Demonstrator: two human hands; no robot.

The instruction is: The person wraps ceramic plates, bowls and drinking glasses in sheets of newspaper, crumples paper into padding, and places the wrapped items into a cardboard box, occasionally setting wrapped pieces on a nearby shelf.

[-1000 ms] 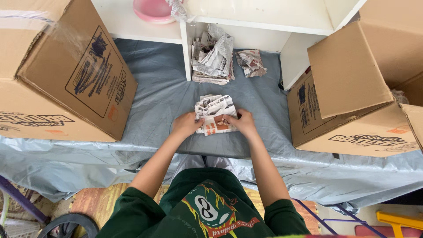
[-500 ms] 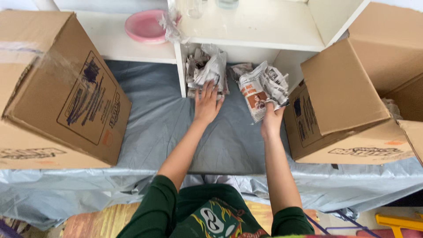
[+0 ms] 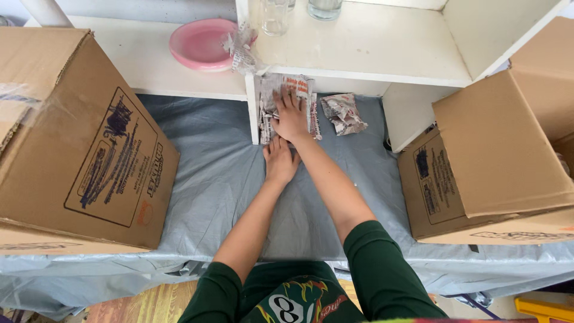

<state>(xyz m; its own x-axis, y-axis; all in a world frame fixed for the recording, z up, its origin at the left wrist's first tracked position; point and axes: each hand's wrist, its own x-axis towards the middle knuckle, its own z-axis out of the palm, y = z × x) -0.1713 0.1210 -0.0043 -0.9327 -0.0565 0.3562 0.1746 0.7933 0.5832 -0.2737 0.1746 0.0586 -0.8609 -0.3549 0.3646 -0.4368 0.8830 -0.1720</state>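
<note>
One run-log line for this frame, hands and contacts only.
right hand: flat on newspaper stack under white shelf | left hand: flat on grey sheet | nearby: crumpled newspaper bundle

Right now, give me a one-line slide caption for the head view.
Right hand presses a stack of newspaper sheets under a white shelf; left hand rests on the grey sheet.

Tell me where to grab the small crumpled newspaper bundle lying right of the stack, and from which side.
Grip the crumpled newspaper bundle across its near, lower end, coming from the front with the right hand. It lies loose on the grey sheet under the white shelf, so there looks to be little room from above, and the shelf's side panel crowds its right.
</note>
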